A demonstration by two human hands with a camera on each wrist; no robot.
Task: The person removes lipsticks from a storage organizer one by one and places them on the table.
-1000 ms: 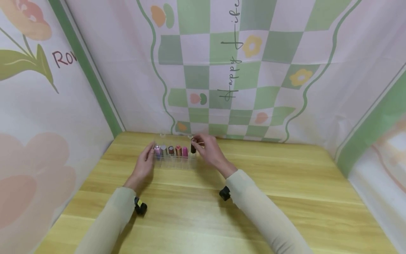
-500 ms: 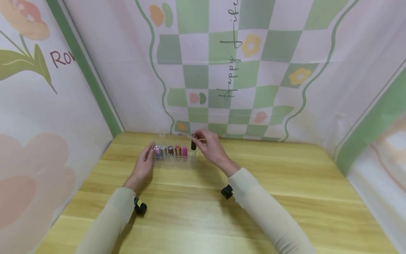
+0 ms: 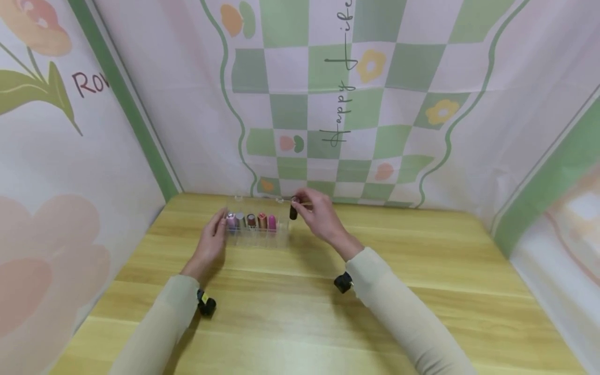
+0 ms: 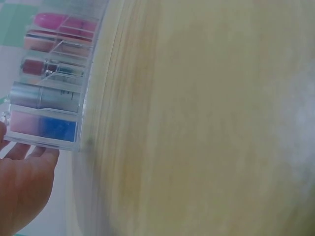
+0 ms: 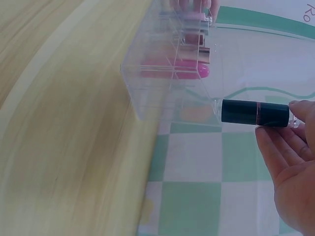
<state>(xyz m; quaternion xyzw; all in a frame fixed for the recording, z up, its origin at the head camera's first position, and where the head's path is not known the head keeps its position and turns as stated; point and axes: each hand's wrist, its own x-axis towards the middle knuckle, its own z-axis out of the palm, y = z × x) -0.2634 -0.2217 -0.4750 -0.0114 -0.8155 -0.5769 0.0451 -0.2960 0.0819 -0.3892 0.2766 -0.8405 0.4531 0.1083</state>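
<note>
A clear lipstick organizer (image 3: 258, 238) stands near the back of the table, with several lipsticks in a row. My left hand (image 3: 211, 244) holds its left end, the fingers against the side wall in the left wrist view. Nearest that hand is a pink-and-blue tube (image 4: 42, 127), then a silver tube (image 4: 44, 96). A bright pink lipstick (image 5: 182, 70) is the rightmost in the row. My right hand (image 3: 320, 214) pinches a black lipstick tube (image 5: 253, 113) by one end, upright and just right of the organizer. The slot at the organizer's right end holds nothing.
The wood-grain table (image 3: 290, 323) stretches in front and to the right. A patterned curtain (image 3: 323, 161) hangs right behind the organizer. A small black camera sits on each wrist, at the left (image 3: 206, 303) and right (image 3: 344, 283) cuffs.
My right hand has lifted the black lipstick tube from over the organizer's right-end slot and moved it a little to the right, outside the organizer. The left hand has stayed in place.
</note>
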